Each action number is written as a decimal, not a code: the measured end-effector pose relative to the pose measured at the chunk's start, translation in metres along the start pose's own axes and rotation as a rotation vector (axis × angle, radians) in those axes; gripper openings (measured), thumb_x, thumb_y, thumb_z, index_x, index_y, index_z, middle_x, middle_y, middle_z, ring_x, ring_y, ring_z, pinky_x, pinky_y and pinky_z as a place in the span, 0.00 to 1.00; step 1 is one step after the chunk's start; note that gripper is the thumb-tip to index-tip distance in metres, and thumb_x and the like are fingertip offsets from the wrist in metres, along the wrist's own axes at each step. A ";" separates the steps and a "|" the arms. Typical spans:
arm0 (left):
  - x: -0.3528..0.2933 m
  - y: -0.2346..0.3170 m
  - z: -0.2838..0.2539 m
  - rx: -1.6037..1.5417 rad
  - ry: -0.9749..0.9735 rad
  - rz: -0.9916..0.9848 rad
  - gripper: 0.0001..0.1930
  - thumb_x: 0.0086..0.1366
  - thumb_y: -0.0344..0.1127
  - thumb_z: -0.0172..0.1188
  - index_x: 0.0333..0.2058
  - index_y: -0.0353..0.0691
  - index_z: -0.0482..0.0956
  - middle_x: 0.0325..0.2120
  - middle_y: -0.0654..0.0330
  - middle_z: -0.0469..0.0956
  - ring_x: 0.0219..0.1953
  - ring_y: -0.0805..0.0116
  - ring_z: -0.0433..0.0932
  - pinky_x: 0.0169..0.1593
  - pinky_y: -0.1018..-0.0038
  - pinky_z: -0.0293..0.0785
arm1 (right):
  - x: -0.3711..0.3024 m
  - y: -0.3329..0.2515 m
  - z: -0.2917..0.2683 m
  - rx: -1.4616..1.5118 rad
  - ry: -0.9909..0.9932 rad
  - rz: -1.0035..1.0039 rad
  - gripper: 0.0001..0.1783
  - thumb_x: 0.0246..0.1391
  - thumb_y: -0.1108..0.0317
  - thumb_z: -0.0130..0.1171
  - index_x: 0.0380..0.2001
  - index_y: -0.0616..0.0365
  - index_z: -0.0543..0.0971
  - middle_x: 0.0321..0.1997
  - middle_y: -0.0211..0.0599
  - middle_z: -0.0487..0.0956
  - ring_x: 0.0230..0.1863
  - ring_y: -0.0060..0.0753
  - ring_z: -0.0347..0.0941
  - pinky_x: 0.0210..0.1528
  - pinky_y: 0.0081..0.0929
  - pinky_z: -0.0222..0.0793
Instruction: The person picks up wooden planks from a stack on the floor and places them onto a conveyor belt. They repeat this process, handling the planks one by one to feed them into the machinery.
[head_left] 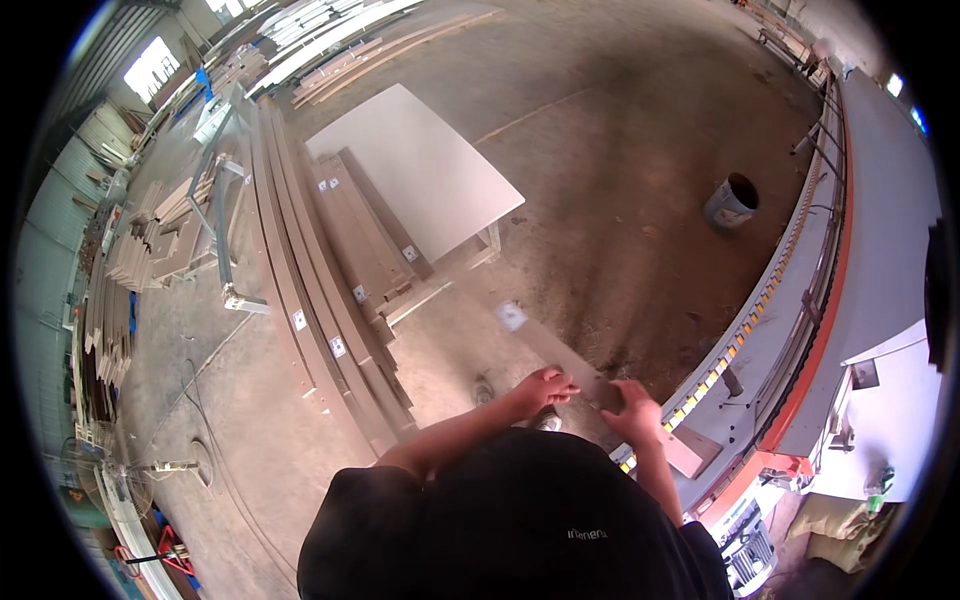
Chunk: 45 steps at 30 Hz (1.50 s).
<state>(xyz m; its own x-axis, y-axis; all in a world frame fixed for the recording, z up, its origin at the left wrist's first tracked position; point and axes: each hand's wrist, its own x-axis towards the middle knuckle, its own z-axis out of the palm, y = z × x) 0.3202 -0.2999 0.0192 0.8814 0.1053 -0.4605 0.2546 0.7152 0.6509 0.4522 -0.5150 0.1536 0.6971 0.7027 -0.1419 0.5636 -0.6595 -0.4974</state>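
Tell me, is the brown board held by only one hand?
No. Both the left hand and the right hand grip the brown board, one on each side of it.

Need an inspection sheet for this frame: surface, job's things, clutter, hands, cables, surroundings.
Surface: bare concrete floor, dusty, debris near the machine.
Job's things: long brown strip with a white label, motion-blurred, held in both hands; its near end lies by the long machine.
Clutter: grey bucket standing alone on the floor; brown offcut on the machine edge.
Hands: left hand and right hand both grip the strip.
Cables: thin cable trailing over the floor to a fan.
Surroundings: stacked brown strips, white panel on a stand, board piles at left.
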 end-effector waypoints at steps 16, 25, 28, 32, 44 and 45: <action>-0.026 0.080 -0.180 -0.201 0.611 0.350 0.23 0.68 0.39 0.63 0.57 0.39 0.68 0.45 0.58 0.77 0.46 0.62 0.78 0.47 0.65 0.78 | 0.059 -0.113 0.028 -0.042 -0.308 -0.282 0.35 0.50 0.47 0.71 0.60 0.45 0.77 0.48 0.39 0.85 0.50 0.45 0.82 0.51 0.41 0.77; -0.077 0.067 -0.178 0.343 1.154 0.256 0.40 0.46 0.30 0.74 0.59 0.36 0.65 0.48 0.49 0.77 0.50 0.57 0.80 0.52 0.64 0.79 | 0.089 -0.133 0.116 0.106 -0.640 -0.450 0.40 0.54 0.48 0.71 0.67 0.50 0.71 0.56 0.39 0.84 0.55 0.46 0.81 0.57 0.42 0.76; -0.077 0.084 -0.251 0.638 1.234 0.172 0.45 0.42 0.35 0.73 0.62 0.34 0.65 0.48 0.40 0.77 0.43 0.44 0.82 0.46 0.58 0.84 | 0.081 -0.106 0.115 0.120 -0.560 -0.381 0.37 0.55 0.51 0.71 0.65 0.52 0.72 0.58 0.39 0.83 0.55 0.43 0.82 0.57 0.40 0.77; -0.058 0.109 -0.366 1.068 1.479 -0.049 0.51 0.47 0.40 0.73 0.69 0.35 0.58 0.61 0.34 0.64 0.61 0.43 0.72 0.62 0.58 0.75 | 0.061 -0.075 0.100 0.171 -0.428 -0.117 0.36 0.53 0.50 0.71 0.63 0.49 0.75 0.52 0.39 0.85 0.51 0.42 0.83 0.56 0.39 0.77; -0.004 0.215 -0.499 2.431 0.911 -0.652 0.18 0.77 0.41 0.47 0.59 0.51 0.78 0.62 0.60 0.76 0.67 0.62 0.70 0.69 0.57 0.61 | -0.021 0.085 0.068 0.348 0.240 0.451 0.21 0.58 0.61 0.67 0.54 0.53 0.82 0.43 0.32 0.87 0.41 0.27 0.83 0.45 0.30 0.78; 0.014 0.200 -0.480 1.780 1.199 -0.145 0.17 0.73 0.39 0.53 0.57 0.46 0.79 0.56 0.57 0.79 0.59 0.58 0.75 0.61 0.57 0.68 | -0.026 0.087 0.044 0.527 0.356 0.692 0.18 0.61 0.59 0.66 0.50 0.55 0.83 0.41 0.30 0.86 0.40 0.25 0.82 0.43 0.28 0.78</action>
<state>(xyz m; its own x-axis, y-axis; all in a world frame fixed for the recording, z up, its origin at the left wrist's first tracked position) 0.1926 0.1765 -0.1464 0.3987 0.9062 -0.1412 0.9143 -0.4048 -0.0161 0.4639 -0.5787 0.0757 0.9457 0.0197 -0.3243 -0.2393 -0.6330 -0.7363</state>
